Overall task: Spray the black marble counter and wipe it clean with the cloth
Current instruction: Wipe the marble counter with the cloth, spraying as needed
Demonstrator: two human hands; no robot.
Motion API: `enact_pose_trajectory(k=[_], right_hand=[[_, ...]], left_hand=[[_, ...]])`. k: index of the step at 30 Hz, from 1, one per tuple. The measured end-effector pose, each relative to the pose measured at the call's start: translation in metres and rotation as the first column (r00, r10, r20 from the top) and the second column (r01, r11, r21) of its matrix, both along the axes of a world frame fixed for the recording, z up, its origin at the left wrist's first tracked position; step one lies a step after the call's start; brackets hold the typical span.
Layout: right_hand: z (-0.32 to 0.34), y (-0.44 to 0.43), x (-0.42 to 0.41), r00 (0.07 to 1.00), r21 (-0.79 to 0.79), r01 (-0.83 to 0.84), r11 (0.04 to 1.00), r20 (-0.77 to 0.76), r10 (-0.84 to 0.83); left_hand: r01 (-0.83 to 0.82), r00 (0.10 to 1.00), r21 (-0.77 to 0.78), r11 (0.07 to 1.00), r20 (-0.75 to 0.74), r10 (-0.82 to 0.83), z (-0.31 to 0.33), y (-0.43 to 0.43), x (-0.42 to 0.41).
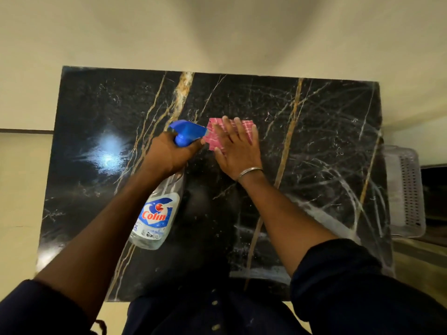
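Nearest the person, dark sleeves (338, 274) are pushed up on both forearms, which reach out over the near edge of the black marble counter (314, 141). The slab is glossy, crossed by gold and white veins, with pale smeared streaks toward its near right corner and right edge. A clear spray bottle (158, 218) with a blue and red "Colin" label hangs tilted above the counter left of centre, its base toward the near edge. The left hand (169, 155) is wrapped tight around the bottle's neck just below the blue trigger head (187, 132), whose nozzle points right, toward the cloth. Just beside it, near the middle of the counter, the right hand (238, 151) lies flat with fingers spread, pressing a pink checked cloth (219, 135) onto the marble; a thin metal bangle (249, 171) circles that wrist. A bright ceiling-light reflection glares off the slab toward its left edge. Beyond the right edge stands a pale perforated plastic basket (406, 192). The far edge meets a plain cream wall (217, 32).
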State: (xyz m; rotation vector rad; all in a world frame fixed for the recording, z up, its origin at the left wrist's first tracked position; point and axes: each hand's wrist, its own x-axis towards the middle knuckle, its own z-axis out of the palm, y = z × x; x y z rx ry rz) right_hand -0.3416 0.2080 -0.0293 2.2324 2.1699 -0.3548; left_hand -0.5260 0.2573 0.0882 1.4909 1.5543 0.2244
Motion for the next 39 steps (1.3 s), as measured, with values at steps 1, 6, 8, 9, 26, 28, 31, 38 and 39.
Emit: enact_pose_trajectory(k=[1,6,8,9,26,28,31,38,39], right_hand=[[-0.001,-0.006,0.017,0.999,0.008,0.044,0.999,0.014,-0.045],[-0.002,-0.028,0.101,0.910,0.043,0.415,0.909,0.003,-0.416],[-0.001,-0.028,0.109,0.869,0.052,0.495,0.867,-0.005,-0.496],[-0.001,-0.025,0.105,0.846,0.051,0.532,0.845,-0.008,-0.533],[0.028,-0.005,0.004,0.916,0.104,0.194,0.976,-0.376,-0.142],[0.046,-0.006,0.011,0.753,0.058,0.412,0.909,-0.583,-0.304],[0.074,-0.014,0.025,-0.048,-0.345,0.720,0.602,-0.890,-0.454],[0.084,-0.094,0.020,-0.773,-0.722,0.447,0.528,-0.609,-0.178],[0.085,-0.101,0.014,-0.783,-0.714,0.438,0.546,-0.602,-0.158]], left_hand=[[0.007,1.000,-0.003,1.000,0.005,-0.006,0.000,0.001,0.003],[0.037,0.999,-0.018,0.999,0.029,-0.036,0.004,0.002,0.011],[0.037,0.999,-0.005,0.999,0.031,-0.037,0.007,0.001,0.010],[0.038,0.999,0.005,0.999,0.033,-0.038,0.009,0.000,0.009],[0.030,0.998,0.008,1.000,0.059,-0.031,0.027,-0.018,-0.037],[0.043,0.996,-0.004,0.999,0.074,-0.042,0.030,-0.020,-0.040],[0.052,0.993,0.004,0.999,0.103,-0.052,0.037,-0.025,-0.040],[0.176,0.977,0.048,0.983,0.114,-0.180,0.058,-0.046,-0.027],[0.190,0.975,0.051,0.980,0.108,-0.195,0.061,-0.050,-0.025]])
